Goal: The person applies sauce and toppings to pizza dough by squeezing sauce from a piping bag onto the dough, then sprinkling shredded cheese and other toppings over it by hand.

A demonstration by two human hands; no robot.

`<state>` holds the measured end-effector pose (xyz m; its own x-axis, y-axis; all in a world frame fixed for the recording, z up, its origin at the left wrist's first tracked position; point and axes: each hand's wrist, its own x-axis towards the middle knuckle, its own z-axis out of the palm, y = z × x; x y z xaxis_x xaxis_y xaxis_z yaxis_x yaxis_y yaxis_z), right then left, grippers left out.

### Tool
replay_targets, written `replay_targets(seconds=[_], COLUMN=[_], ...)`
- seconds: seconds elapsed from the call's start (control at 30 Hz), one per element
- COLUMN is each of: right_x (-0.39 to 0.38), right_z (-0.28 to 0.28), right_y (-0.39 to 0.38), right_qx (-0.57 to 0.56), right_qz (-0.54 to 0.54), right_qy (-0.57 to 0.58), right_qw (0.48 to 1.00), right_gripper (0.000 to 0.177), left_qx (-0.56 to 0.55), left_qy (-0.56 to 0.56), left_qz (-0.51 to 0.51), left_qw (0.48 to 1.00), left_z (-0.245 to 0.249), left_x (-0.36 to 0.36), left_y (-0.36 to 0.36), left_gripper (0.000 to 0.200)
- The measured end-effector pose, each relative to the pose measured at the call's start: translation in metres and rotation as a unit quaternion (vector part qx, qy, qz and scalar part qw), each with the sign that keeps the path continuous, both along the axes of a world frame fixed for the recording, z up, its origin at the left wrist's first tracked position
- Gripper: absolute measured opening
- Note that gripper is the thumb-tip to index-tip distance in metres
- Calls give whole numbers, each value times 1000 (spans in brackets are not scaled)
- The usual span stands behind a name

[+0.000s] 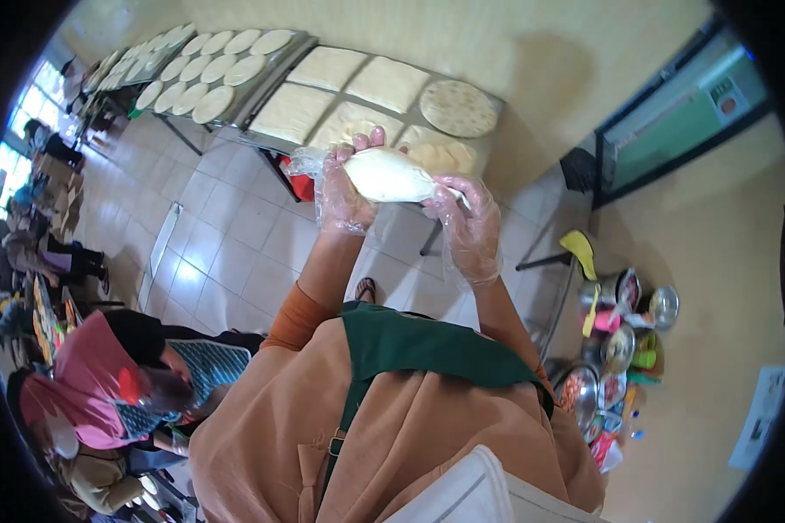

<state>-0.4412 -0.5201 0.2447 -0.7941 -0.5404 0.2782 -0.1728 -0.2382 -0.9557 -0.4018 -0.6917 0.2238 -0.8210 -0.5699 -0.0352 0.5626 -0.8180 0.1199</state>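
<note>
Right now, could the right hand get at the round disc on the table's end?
Probably yes: open air lies between the right hand and the round disc, but that hand and the left hand both hold the white bag, so it isn't free.

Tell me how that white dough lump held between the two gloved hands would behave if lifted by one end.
The dough lump is likely soft and floppy: it forms a long oval spanning the left hand and right hand, so an unsupported end would probably sag. Its smooth, glossy surface may slip against the thin plastic gloves.
</note>
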Motion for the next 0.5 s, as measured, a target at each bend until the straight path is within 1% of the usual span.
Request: replay_targets(seconds=[0.03,0.07,0.1,0.17,0.2,0.23,0.3,0.33,0.37,0.43,0.47,0.5], right_x=[-7,-15,-24,-50,-60,-66,-73,-82,-97,-140,-158,-163], right_z=[3,7,10,9,8,9,14,15,5,6,6,1], right_y=[-18,-39,-58,-97,-114,-126,-141,-151,-157,-186,-197,-199], right_qx=[21,38,51,80,98,108,122,127,161,124,106,138], right_qz=[5,7,5,-27,-46,4,102,150,134,88,70,105], right_qy=[103,204,304,165,89,150,272,331,342,189,110,254], right_qw=[995,978,951,983,990,983,949,923,916,970,986,952], right_gripper=[25,21,18,16,15,15,17,18,22,25,26,25], left_qx=[5,9,-65,-42,-27,-120,-117,-117,-239,-280,-296,-235], left_qy=[8,17,60,-52,-112,-125,-108,-98,-78,-131,-159,-104], left_qz=[10,17,-11,-53,-78,-100,-96,-94,-87,-102,-104,-98], left_qw=[1000,1000,996,996,990,980,983,984,964,945,936,962], left_z=[1,1,0,10,14,17,9,8,7,11,9,-6], left_x=[-4,-10,-13,-31,-37,-42,-60,-70,-73,-96,-108,-119], left_y=[-16,-36,-46,-57,-62,-70,-102,-117,-121,-130,-133,-152], left_gripper=[30,30,24,23,22,26,34,40,41,40,40,39])
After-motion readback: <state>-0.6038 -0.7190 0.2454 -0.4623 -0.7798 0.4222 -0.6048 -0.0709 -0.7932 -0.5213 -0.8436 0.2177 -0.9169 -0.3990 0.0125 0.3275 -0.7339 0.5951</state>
